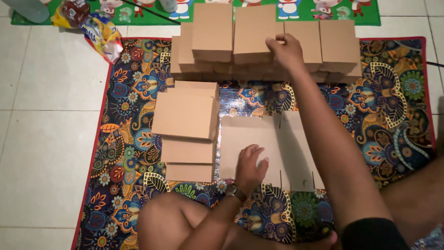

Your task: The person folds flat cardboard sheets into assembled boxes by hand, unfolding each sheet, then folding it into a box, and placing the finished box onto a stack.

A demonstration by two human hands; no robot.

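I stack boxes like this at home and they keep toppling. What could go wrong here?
1. The right hand presses on the stacked folded boxes; a push could tip the uneven rows.
2. The left hand rests on the flat cardboard sheet; leaning might crease it.
3. The pile of boxes beside it sits staggered and may slide.

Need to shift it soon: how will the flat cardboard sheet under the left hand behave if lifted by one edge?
The flat cardboard sheet is thin and slotted, so it probably droops or folds along its creases. It looks light; the left hand pressing it suggests it slides easily on the patterned mat.
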